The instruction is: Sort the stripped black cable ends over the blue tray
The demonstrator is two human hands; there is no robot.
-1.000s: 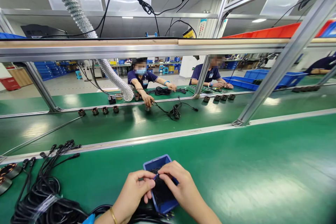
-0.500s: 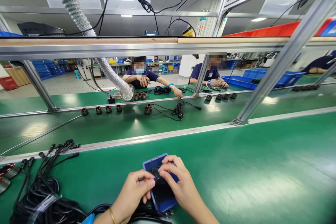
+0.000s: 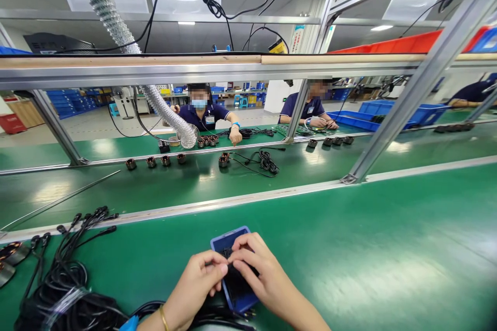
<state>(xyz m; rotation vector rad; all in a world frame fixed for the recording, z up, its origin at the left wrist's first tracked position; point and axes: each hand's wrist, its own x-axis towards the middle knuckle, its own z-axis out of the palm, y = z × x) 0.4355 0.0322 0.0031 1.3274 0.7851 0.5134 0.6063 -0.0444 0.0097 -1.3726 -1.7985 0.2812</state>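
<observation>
A small blue tray [image 3: 230,238] holding thin black pieces [image 3: 235,280] lies on the green bench. My left hand [image 3: 204,275] is over its left edge, thumb and forefinger pinched together. My right hand [image 3: 259,265] reaches over the tray from the right, its fingertips closed and meeting those of the left. Whatever is between the fingertips is too small and too covered to name. Black cable ends [image 3: 227,315] lie below the tray, partly behind my left wrist.
A bundle of black cables [image 3: 66,289] and copper-wound stators [image 3: 14,253] lie at left. Beyond the bench edge a green conveyor carries several stators [image 3: 165,161] and a coiled cable [image 3: 267,161]. Metal posts [image 3: 404,93] rise ahead. Two co-workers [image 3: 205,114] sit opposite.
My right hand has shifted slightly left, its fingertips now against those of my left hand. Stators and cable on the conveyor have moved right. The masked co-worker's outstretched arm has drawn back left.
</observation>
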